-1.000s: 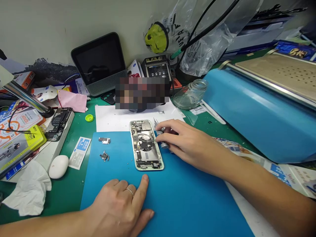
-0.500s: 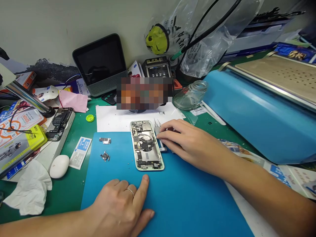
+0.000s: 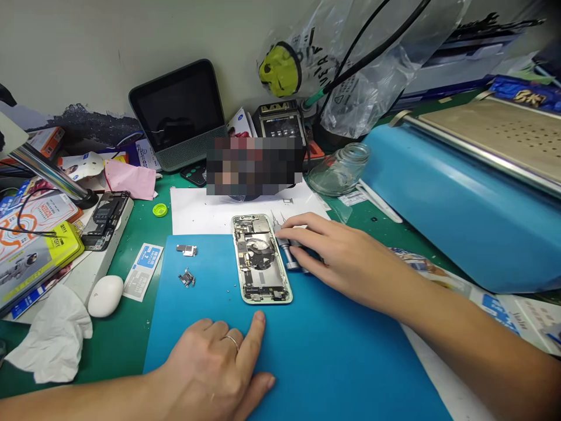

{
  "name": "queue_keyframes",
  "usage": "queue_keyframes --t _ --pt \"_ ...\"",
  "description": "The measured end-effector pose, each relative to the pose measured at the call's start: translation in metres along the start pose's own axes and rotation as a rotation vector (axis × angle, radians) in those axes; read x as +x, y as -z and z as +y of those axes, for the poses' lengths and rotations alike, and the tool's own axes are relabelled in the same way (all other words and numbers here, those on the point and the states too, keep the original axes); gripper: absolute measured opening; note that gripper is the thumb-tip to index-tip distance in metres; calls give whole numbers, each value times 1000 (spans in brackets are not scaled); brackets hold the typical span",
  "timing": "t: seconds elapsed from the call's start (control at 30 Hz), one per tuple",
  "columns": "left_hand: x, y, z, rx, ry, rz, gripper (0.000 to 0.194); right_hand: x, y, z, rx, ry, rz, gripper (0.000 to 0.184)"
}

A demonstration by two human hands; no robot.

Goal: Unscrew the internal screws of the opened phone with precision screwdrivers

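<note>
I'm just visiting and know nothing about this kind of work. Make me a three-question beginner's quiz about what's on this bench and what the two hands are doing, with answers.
1. Which is nearest the fingertips of the right hand?
A) the glass jar
B) the slim metal tools
C) the green cap

2. True or false: the left hand wears a ring and has its index finger stretched toward the near end of the opened phone.

3. Fill in the blank, from the person's view: the crumpled white tissue lies to the ____ of the blue mat.

Key: 1. B; 2. true; 3. left
</note>
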State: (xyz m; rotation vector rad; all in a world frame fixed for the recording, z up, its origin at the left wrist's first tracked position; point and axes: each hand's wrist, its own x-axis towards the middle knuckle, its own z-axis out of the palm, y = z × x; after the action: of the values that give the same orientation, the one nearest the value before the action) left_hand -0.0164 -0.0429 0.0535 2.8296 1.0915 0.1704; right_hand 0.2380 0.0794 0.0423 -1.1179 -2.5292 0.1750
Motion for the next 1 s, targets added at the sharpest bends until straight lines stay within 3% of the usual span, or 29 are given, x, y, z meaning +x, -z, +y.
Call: queue_keyframes --t 0.27,0.63,1.0 --pt "-1 -1 -1 4 -4 14 51 1 -1 -2 40 -42 7 35" --pt "-1 -2 -1 9 -7 23 50 3 2 -5 46 -6 125 29" --pt "-1 0 0 -11 -5 -1 51 2 4 -4 84 -39 145 32"
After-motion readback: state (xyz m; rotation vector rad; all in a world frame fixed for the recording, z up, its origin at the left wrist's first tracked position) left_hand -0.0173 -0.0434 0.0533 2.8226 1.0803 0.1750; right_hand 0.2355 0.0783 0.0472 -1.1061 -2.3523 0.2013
